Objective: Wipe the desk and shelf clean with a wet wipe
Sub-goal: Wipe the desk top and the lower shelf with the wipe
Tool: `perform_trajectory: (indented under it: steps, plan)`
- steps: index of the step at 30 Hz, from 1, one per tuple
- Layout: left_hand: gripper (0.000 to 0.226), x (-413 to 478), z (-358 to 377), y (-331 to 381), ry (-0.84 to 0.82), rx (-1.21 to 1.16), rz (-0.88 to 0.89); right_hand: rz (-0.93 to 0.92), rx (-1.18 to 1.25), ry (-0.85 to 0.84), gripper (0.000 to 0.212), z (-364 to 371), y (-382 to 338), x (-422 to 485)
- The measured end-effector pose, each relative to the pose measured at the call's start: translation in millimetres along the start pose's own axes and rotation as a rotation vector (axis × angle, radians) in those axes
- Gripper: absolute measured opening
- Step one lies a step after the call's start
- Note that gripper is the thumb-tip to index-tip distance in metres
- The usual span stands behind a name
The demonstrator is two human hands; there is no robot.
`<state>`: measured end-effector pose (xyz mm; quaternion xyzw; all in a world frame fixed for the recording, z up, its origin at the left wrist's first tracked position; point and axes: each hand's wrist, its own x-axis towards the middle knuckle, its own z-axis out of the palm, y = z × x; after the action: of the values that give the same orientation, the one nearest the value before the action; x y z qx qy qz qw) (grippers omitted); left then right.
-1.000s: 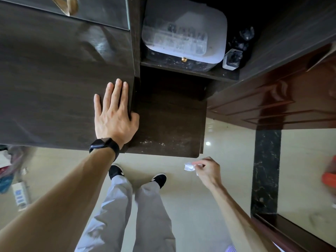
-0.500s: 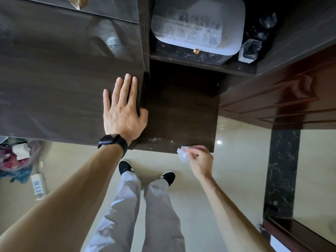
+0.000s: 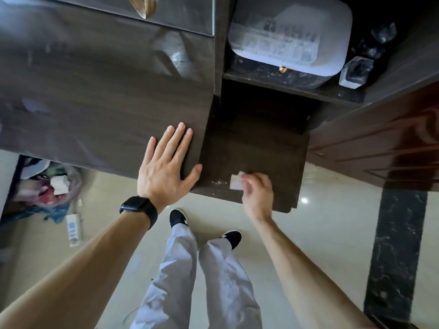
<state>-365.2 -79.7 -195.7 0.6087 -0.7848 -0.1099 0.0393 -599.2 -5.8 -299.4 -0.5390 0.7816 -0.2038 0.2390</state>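
A dark wood desk top [image 3: 95, 96] fills the upper left. My left hand [image 3: 166, 167] lies flat on its right front corner, fingers spread, a black watch on the wrist. Beside it, lower down, is a dark shelf board [image 3: 256, 153] with pale dust specks near its front edge. My right hand [image 3: 257, 193] pinches a small folded white wet wipe [image 3: 236, 182] and presses it onto that shelf near the front edge, just right of the specks. The hand is blurred.
A higher shelf holds a clear plastic box [image 3: 289, 36] and a small glass bottle [image 3: 355, 72]. A reddish wooden door [image 3: 380, 138] stands to the right. On the tiled floor at left lie a bag of clutter [image 3: 47, 186] and a power strip [image 3: 73, 230].
My right hand has risen from in front of the shelf onto it, carrying the wipe to the front edge. My left hand stays flat on the desk corner.
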Motion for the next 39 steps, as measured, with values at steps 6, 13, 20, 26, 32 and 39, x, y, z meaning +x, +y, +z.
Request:
perform_trajectory:
  steps: [6, 13, 20, 26, 32, 39]
  plan:
    - [0.077, -6, 7, -1, 0.045, 0.072, -0.007, -0.087, 0.106, -0.247, 0.024, -7, -11, -36]
    - [0.063, -8, 9, -4, 0.056, 0.077, 0.019, 0.045, -0.06, 0.094, 0.034, 0, -4, 61]
    - [0.061, -8, 7, -4, 0.04, 0.086, 0.016, -0.229, 0.111, -0.421, 0.027, 47, -50, -72]
    - [0.06, -6, 5, 2, 0.107, 0.08, 0.032, -0.092, 0.107, -0.018, 0.021, 9, -51, 31]
    - [0.061, -15, -4, 2, -0.001, 0.118, 0.303, 0.004, 0.106, 0.152, 0.028, 84, -74, -54]
    - [0.062, -9, 2, -6, -0.057, 0.107, 0.084, 0.303, 0.396, 0.019, 0.016, 87, -89, -108]
